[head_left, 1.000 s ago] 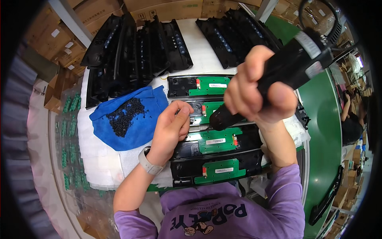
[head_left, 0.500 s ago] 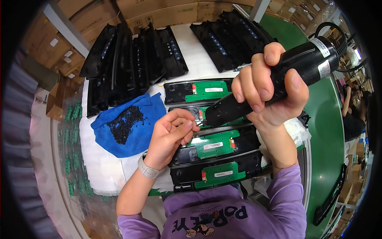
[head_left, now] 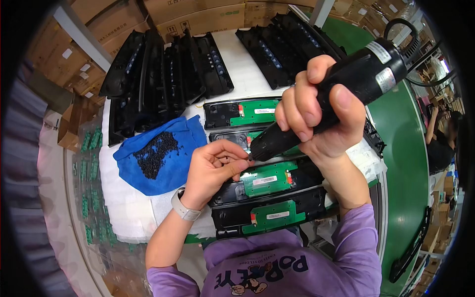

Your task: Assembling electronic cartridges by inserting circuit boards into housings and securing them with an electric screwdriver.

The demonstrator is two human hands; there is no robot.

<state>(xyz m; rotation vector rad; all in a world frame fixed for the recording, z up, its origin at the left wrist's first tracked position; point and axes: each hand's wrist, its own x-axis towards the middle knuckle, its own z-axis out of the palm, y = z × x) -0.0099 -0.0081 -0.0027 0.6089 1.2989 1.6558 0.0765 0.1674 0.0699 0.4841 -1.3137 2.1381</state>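
Observation:
My right hand [head_left: 321,111] is wrapped round a black electric screwdriver [head_left: 358,74], its nose slanting down to the left. At the tip, my left hand [head_left: 217,168] has thumb and forefinger pinched together; whatever lies between them is too small to make out. Beneath both hands, black plastic panels with green circuit boards lie in a row: a far board [head_left: 255,112], a partly covered second one, a third board [head_left: 267,181] and the nearest board [head_left: 274,216]. Left of my left hand, a heap of tiny black screws [head_left: 156,154] rests on a blue cloth [head_left: 180,133].
Long black housings [head_left: 143,74] stand grouped at the far left, with more black housings [head_left: 277,54] at the far right. White sheeting [head_left: 133,213] covers the table. Cardboard boxes [head_left: 203,20] are stacked behind. The screwdriver's cable [head_left: 413,44] curls off right. Another person [head_left: 440,143] is at the right edge.
The screwdriver and my right hand have moved left and slightly down. My left fingers have shifted slightly and now meet the screwdriver's tip more closely.

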